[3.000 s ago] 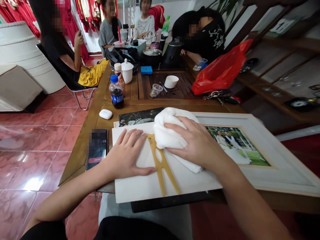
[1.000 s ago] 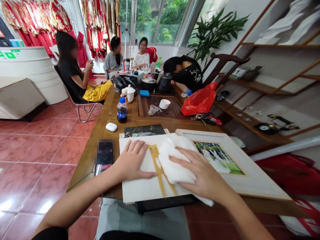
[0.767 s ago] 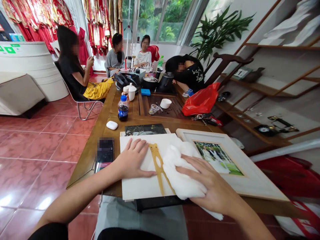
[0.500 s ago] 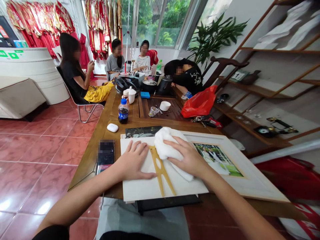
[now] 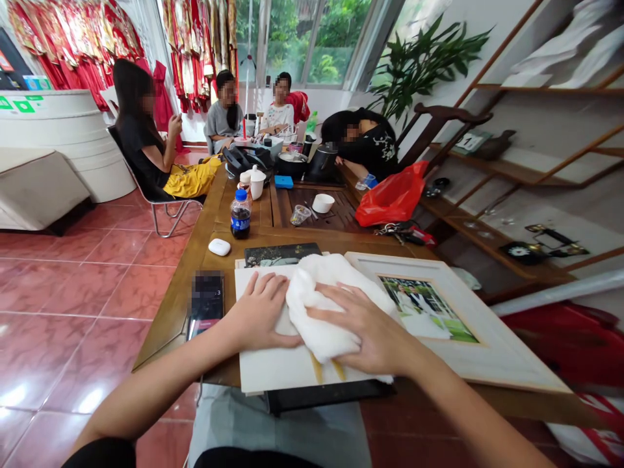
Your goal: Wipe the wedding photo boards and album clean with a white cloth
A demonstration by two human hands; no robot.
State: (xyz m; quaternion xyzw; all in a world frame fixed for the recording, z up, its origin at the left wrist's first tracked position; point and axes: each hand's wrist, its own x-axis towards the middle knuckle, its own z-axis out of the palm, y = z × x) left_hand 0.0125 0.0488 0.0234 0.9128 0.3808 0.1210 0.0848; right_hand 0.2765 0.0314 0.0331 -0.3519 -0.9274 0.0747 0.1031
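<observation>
My right hand (image 5: 355, 325) grips a bunched white towel (image 5: 322, 276) and presses it down on a white board (image 5: 263, 374). Beneath the towel, two yellow-gold strips (image 5: 318, 368) of a flat shape show at the near end; the rest of it is hidden. My left hand (image 5: 266, 312) lies flat on the board's left part, fingers spread, thumb close to the towel. A dark picture panel (image 5: 283, 255) pokes out behind the board, and a dark edge (image 5: 336, 396) shows below it.
To the right lies a framed photo (image 5: 429, 309) in a wide white mount. A phone (image 5: 207, 299), a white earbud case (image 5: 219, 247) and a cola bottle (image 5: 240, 214) stand along the left. Farther back are a white bowl (image 5: 322, 203) and a red plastic bag (image 5: 392, 195). Several people sit around the table.
My right hand has moved the towel left and toward me, so it now covers most of the yellow-gold shape. My left hand has stayed in place on the board.
</observation>
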